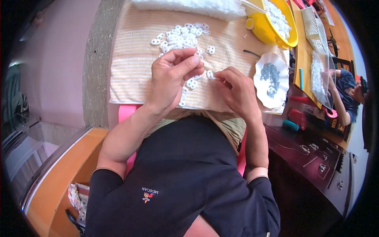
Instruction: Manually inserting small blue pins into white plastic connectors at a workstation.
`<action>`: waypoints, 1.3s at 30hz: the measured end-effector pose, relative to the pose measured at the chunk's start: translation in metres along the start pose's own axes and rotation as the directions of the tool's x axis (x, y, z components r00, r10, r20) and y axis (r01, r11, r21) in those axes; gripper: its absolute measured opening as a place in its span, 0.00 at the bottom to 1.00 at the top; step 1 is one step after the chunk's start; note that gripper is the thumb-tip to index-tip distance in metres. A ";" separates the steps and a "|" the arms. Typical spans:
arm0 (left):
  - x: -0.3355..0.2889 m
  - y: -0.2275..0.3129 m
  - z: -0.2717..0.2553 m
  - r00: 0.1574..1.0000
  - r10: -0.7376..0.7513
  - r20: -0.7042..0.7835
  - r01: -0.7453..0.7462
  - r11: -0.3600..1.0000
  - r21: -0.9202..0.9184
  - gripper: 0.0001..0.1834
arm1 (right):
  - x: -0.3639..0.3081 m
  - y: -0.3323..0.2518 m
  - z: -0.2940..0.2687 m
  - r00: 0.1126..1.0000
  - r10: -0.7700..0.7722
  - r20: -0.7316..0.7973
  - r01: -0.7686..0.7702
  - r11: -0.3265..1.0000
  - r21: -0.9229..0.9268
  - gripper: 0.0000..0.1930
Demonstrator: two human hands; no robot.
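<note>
My left hand (167,75) is raised over the cloth with thumb and fingers pinched together. A bit of white shows by its fingertips, but I cannot make out what they hold. My right hand (239,91) is closed at its fingertips on a small white plastic piece (210,74) with dark holes. Beyond my left hand lies a heap of similar white plastic pieces (179,36). One four-holed piece (210,50) sits apart, right of the heap. Several more, among them another four-holed piece (192,83), lie between my hands.
A striped cloth (134,51) covers the table. A white scalloped dish (260,94) holding small dark parts stands at the right. Farther back are a yellow tub (293,37) of white pieces and a clear bag of white pieces (189,4). Another person (345,91) sits at the right.
</note>
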State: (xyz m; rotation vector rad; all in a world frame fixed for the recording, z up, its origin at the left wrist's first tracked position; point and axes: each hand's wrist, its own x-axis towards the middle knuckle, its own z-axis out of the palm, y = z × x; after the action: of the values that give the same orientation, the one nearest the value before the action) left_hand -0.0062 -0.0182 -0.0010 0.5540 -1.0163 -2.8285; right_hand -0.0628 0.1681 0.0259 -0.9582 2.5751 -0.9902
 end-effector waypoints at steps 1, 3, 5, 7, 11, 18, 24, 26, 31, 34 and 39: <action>0.002 0.000 0.000 1.000 0.016 0.004 -0.015 1.000 -0.007 0.09 | -0.005 0.000 0.006 0.999 -0.047 -0.027 0.046 0.997 -0.061 0.06; 0.003 0.000 -0.002 1.000 0.023 0.000 -0.023 1.000 -0.009 0.09 | -0.013 -0.010 0.016 0.993 -0.119 -0.012 0.119 0.993 -0.022 0.06; 0.006 0.001 -0.004 0.999 0.047 0.001 -0.047 0.998 -0.037 0.11 | -0.017 -0.021 0.027 0.983 -0.185 0.017 0.186 0.982 -0.041 0.07; 0.008 0.002 -0.006 0.998 0.061 0.007 -0.061 0.997 -0.042 0.11 | -0.017 -0.030 0.038 0.971 -0.231 0.058 0.235 0.970 -0.069 0.08; 0.007 0.002 -0.007 0.997 0.079 0.005 -0.079 0.996 -0.034 0.11 | -0.015 -0.036 0.054 0.962 -0.249 0.112 0.264 0.952 -0.157 0.08; 0.006 0.001 -0.007 0.997 0.070 0.021 -0.069 0.997 -0.040 0.10 | -0.016 -0.042 0.059 0.961 -0.244 0.131 0.261 0.956 -0.134 0.07; 0.007 0.001 -0.007 0.997 0.071 0.018 -0.070 0.997 -0.025 0.11 | -0.015 -0.043 0.062 0.952 -0.263 0.159 0.291 0.937 -0.195 0.06; 0.006 0.002 -0.007 0.998 0.067 0.012 -0.067 0.998 -0.022 0.10 | -0.015 -0.043 0.063 0.949 -0.267 0.168 0.298 0.933 -0.202 0.06; 0.006 0.002 -0.006 0.998 0.061 0.002 -0.061 0.998 -0.023 0.10 | -0.015 -0.039 0.063 0.973 -0.210 0.093 0.223 0.961 -0.161 0.06; 0.006 0.002 -0.006 0.998 0.062 -0.004 -0.062 0.998 -0.019 0.10 | -0.012 -0.035 0.063 0.978 -0.203 0.041 0.207 0.969 -0.133 0.08; 0.007 0.002 -0.007 0.998 0.050 -0.026 -0.051 0.999 -0.018 0.10 | -0.003 -0.029 0.059 0.982 -0.185 -0.023 0.181 0.975 -0.128 0.09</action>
State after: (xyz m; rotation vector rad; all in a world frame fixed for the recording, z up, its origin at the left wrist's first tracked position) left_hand -0.0104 -0.0253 -0.0072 0.5537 -0.9844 -2.7767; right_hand -0.0213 0.1229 0.0008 -1.2412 2.6425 -0.9039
